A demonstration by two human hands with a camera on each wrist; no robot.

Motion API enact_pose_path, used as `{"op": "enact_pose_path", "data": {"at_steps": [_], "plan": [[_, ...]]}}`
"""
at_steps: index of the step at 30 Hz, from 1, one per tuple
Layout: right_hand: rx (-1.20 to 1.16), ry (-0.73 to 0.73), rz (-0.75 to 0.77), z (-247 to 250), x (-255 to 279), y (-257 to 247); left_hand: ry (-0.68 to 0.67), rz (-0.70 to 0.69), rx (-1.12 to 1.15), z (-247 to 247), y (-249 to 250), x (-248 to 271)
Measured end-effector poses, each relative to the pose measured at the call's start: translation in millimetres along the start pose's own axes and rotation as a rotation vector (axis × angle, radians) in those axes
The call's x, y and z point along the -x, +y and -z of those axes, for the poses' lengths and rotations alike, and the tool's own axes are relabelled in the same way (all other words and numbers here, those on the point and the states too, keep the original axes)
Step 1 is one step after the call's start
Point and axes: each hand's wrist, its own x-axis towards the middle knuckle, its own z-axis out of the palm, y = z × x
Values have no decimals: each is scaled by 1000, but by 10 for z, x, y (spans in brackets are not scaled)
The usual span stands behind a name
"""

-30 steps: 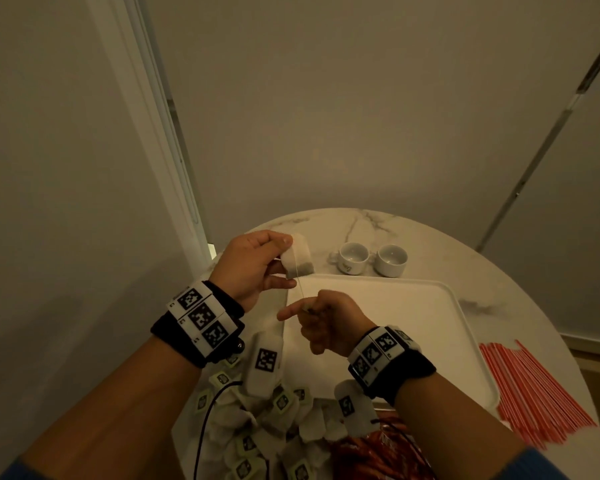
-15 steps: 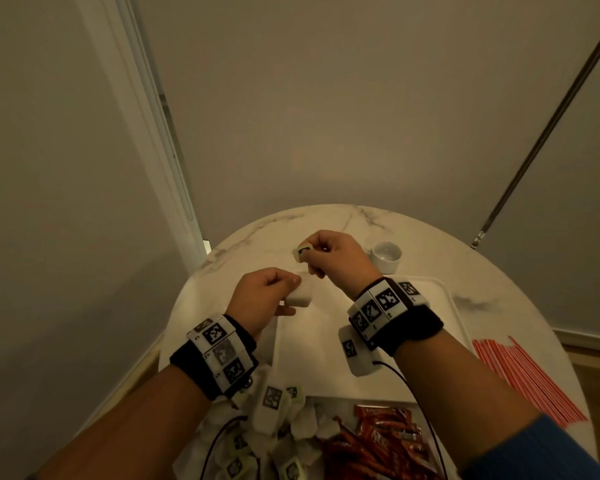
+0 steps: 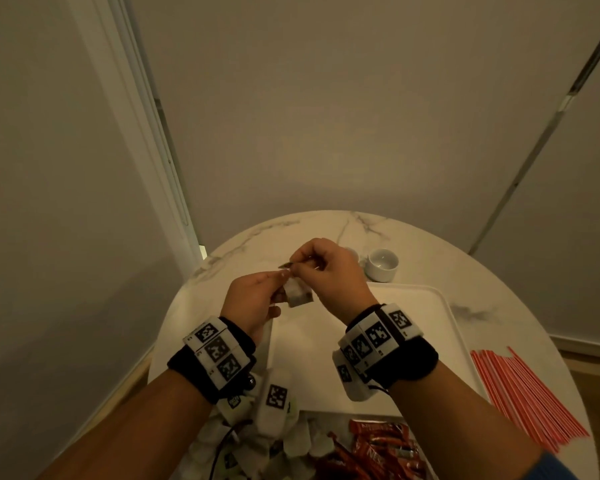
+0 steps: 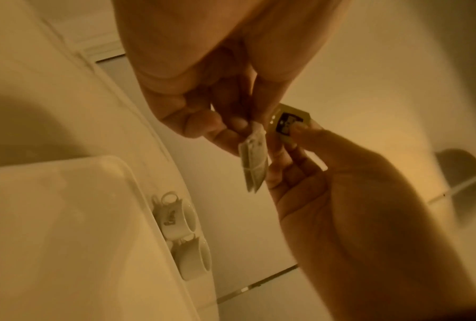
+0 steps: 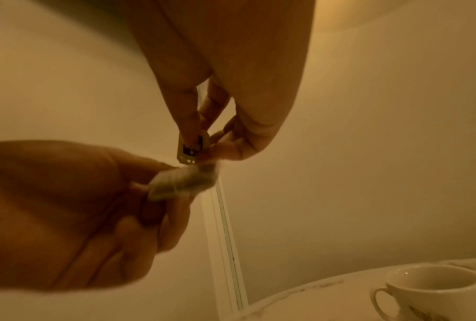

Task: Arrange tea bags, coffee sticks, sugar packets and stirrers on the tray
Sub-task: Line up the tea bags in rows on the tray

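My left hand pinches the tea bag by its top edge, so the bag hangs long axis down, above the far left corner of the tray. Just right of it, touching at the top, my right hand pinches the paper tag. The tray lies directly beneath my left grip, which I judge the nearer for setting it down.

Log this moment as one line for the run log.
left hand: pinches tea bag | right hand: pinches its paper tag | over tray edge | tray bare
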Motion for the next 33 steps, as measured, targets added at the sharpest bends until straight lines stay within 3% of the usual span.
{"op": "enact_pose_path", "data": {"at_steps": [5,12,19,22,26,29,31,33], "plan": [[130,-9,190,-41,123,138,-81,100,148,38,79,-19],[348,127,371,-53,129,278,-95,114,251,7,98,-4],[426,255,211,-86,164,274,-107,19,187,-17,67,5],[400,228,132,-68,146,307,-111,22,180,-8,64,-10],[274,84,9,20,122,292,-128,39,160,29,45,-23],[1,67,-148,61,91,308,-140,39,103,53,38,-35],[-163,73,-200,69,96,309,-143,-4,-2,65,43,-42],[-180,56,-180,62,110,310,-151,-85,-145,65,52,-39]]}}
